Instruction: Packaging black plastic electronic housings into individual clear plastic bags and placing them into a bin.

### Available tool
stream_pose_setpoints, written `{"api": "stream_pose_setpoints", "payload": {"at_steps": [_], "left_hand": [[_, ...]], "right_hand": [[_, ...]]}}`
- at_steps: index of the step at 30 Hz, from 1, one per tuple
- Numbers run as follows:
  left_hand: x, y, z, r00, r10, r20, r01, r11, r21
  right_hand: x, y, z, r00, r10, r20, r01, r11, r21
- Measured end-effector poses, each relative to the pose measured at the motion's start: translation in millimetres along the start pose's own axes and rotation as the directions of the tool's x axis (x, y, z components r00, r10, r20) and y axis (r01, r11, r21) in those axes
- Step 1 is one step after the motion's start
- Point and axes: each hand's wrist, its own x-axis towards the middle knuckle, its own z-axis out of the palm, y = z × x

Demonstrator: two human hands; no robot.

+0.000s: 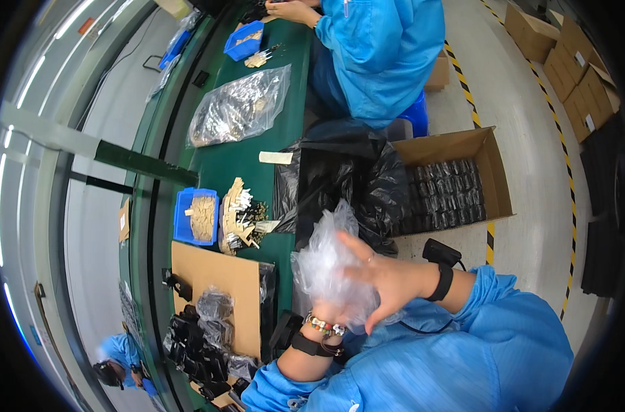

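Clear plastic bag [329, 264] over mostly hidden left hand [324, 310], right hand [381, 278] alongside

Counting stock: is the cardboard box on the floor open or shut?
Open. The cardboard box has its flaps spread, and rows of dark packets show inside.

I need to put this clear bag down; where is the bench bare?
Bare green bench lies between the big clear bag of parts and the blue bin. The cardboard sheet is mostly bare too. Crowded: the wooden sticks by the bin, and the black parts below the sheet.
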Motion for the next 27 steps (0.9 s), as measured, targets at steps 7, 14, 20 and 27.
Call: {"api": "stream_pose_setpoints", "payload": {"at_steps": [7, 14, 20, 27], "left_hand": [[35, 58, 67, 0.802, -0.557, 0.214, 0.571, 0.821, -0.003], [91, 68, 96, 0.775, -0.611, 0.161, 0.625, 0.779, -0.049], [134, 73, 77, 0.985, 0.126, 0.116, -0.118, 0.007, 0.993], [169, 38, 10, 0.972, 0.120, -0.201, 0.230, -0.338, 0.912]], "right_hand": [[-64, 29, -15, 0.924, 0.382, 0.017, -0.377, 0.919, -0.114], [-79, 45, -21, 0.810, 0.468, -0.352, -0.416, 0.883, 0.217], [-63, 44, -68, 0.753, 0.261, -0.605, -0.400, 0.910, -0.106], [-45, 47, -103, 0.391, 0.604, -0.695, -0.087, 0.776, 0.625]]}}
